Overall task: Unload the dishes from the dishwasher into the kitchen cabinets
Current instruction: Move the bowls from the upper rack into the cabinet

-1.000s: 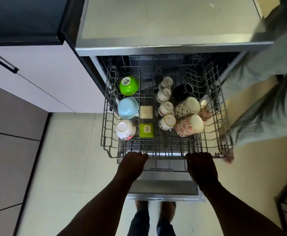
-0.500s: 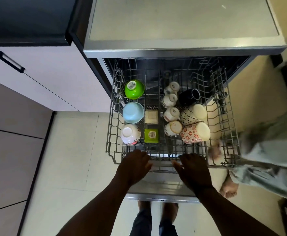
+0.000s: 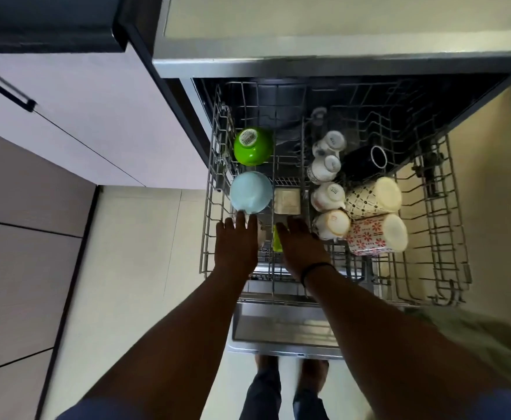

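The pulled-out wire dishwasher rack [image 3: 454, 225] holds upside-down dishes. On its left stand a green bowl [image 3: 252, 145] and a light blue bowl [image 3: 251, 192], with a cream square dish [image 3: 287, 201] beside them. My left hand [image 3: 236, 244] hovers open, fingers spread, over a white bowl [image 3: 261, 234] that it mostly hides. My right hand [image 3: 301, 244] is open over a small green dish [image 3: 277, 241]. Further right are several small white cups [image 3: 328, 197], a black mug [image 3: 366, 160], a black-and-white patterned mug [image 3: 372, 198] and a red-flowered mug [image 3: 375, 234].
The open dishwasher door [image 3: 284, 328] lies below the rack, with my feet behind it. The counter edge [image 3: 339, 66] overhangs the back of the rack. White cabinet fronts with a black handle [image 3: 4, 87] are at left. A blurred bit of another person's clothing [image 3: 475, 331] shows at lower right.
Both my hands left the rack's front rim and reached forward over the front-left dishes. The other person beside the rack moved away to the lower right.
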